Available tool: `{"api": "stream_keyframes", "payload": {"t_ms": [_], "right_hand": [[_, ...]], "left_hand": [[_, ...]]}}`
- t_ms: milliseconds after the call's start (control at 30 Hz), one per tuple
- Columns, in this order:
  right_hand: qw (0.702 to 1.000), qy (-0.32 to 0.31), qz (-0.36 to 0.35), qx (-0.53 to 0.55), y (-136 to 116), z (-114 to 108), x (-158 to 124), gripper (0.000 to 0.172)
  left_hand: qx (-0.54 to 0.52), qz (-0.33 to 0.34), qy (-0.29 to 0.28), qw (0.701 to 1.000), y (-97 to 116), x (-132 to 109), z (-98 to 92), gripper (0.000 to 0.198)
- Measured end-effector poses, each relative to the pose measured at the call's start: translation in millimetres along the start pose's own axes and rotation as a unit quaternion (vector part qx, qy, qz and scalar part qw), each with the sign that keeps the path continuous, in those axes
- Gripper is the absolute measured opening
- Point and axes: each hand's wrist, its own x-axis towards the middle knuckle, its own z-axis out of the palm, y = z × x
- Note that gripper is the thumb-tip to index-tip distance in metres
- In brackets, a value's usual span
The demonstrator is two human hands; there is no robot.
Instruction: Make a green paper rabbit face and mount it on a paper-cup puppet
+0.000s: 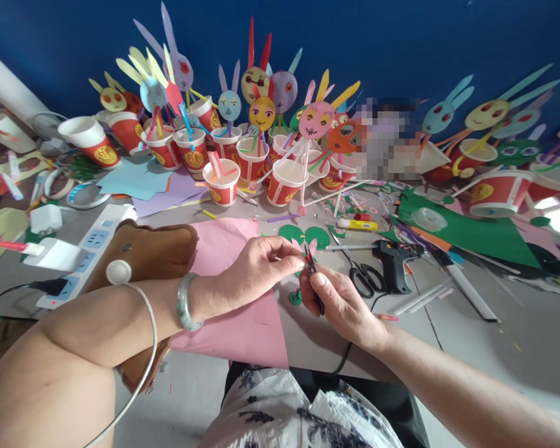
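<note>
In front of me, above the table, my right hand point(343, 308) is closed around small dark-handled scissors point(310, 262), blades pointing up and away. My left hand point(261, 267) pinches something small at the blade tips; a bit of red shows there, but the fingers hide most of it. Just beyond the fingertips lie green paper circles point(318, 237). A smaller green disc point(295, 297) with dark marks rests below my hands. Pink paper point(233, 336) spreads under my left forearm. To the right are black-handled scissors point(368, 280) and a black glue gun point(394, 269).
Red and white paper cups point(285, 190) with paper rabbit faces line the blue wall. At left are a power strip point(91, 249) and a brown pouch point(158, 249). A yellow glue stick point(357, 224), paper scraps, green paper point(466, 230) and a utility knife point(471, 292) lie rightward.
</note>
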Motion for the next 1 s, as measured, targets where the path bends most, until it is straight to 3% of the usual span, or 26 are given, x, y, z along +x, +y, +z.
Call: {"api": "stream_keyframes", "payload": {"t_ms": [867, 1000], "right_hand": [[1.000, 0.002, 0.008, -0.008, -3.3, -1.3, -1.5, 0.060], [1.000, 0.004, 0.003, -0.017, -3.3, -1.4, -1.0, 0.060]], "left_hand": [[-0.003, -0.002, -0.003, 1.000, -0.9, -0.3, -0.7, 0.010], [-0.009, -0.018, -0.024, 0.999, 2.2, -0.9, -1.2, 0.014]]}}
